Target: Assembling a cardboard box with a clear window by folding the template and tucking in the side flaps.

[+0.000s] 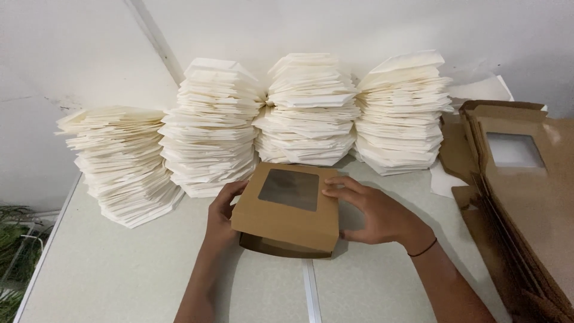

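A brown cardboard box (287, 218) with a square clear window in its lid sits on the pale table (119, 269), its near side gaping open slightly. My left hand (222, 212) grips the box's left edge, fingers curled over the lid. My right hand (373, 209) rests on the right side of the lid, thumb against the box's right wall. A dark band circles my right wrist.
Several tall stacks of folded white paper pieces (209, 125) stand along the wall behind the box. A pile of flat brown windowed box blanks (520, 191) lies at the right. A seam (311, 293) runs down the table. Green plants (12, 251) show past the left edge.
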